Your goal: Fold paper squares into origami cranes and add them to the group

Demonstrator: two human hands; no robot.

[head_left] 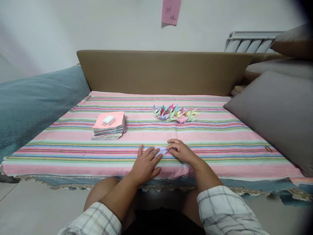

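Note:
A piece of folded lavender origami paper (161, 150) lies on the striped cloth near the front edge of the seat. My left hand (146, 164) rests flat over its left part with fingers spread, hiding some of it. At the paper's right end, the thumb and fingertips of my right hand (180, 151) are pinched together on it. Farther back sits a cluster of folded paper cranes (174, 114) in several colours. To the left stands a stack of square origami paper (119, 118), pink on top, with a white plug adapter (109, 120) lying on it.
The striped cloth (61, 137) covers the sofa seat. A brown backrest (158, 71) rises behind it. A blue-covered armrest (36, 101) bounds the left side, and grey cushions (274, 114) the right. A small brown object (269, 148) lies near the cushion. A pink note (171, 12) hangs on the wall.

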